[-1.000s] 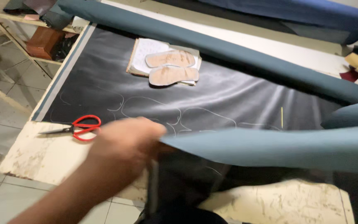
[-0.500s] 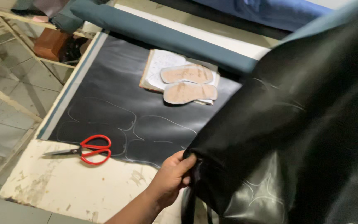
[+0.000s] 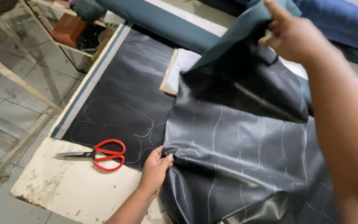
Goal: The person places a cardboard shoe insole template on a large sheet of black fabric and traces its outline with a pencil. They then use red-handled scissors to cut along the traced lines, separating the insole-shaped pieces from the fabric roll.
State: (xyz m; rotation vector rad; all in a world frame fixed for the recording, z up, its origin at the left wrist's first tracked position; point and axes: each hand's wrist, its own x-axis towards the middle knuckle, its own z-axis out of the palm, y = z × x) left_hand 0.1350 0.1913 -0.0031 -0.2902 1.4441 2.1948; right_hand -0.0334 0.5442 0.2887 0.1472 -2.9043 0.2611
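Red-handled scissors (image 3: 104, 154) on worn table (image 3: 63, 186)

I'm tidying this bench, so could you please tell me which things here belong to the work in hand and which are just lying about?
In hand:
- black leather-like sheet with chalk outlines, gripped by left hand and lifted by right hand
- red-handled scissors, beside the left hand

Lying about:
- teal fabric roll
- brown box on the side shelf
- white card stack, partly covered

Folded black sheet (image 3: 245, 137) covers most of white card stack (image 3: 178, 70); sheet runs off bottom edge. Right forearm cut by right edge, blurred. Left hand (image 3: 156, 168) fingers partly tucked under sheet fold.
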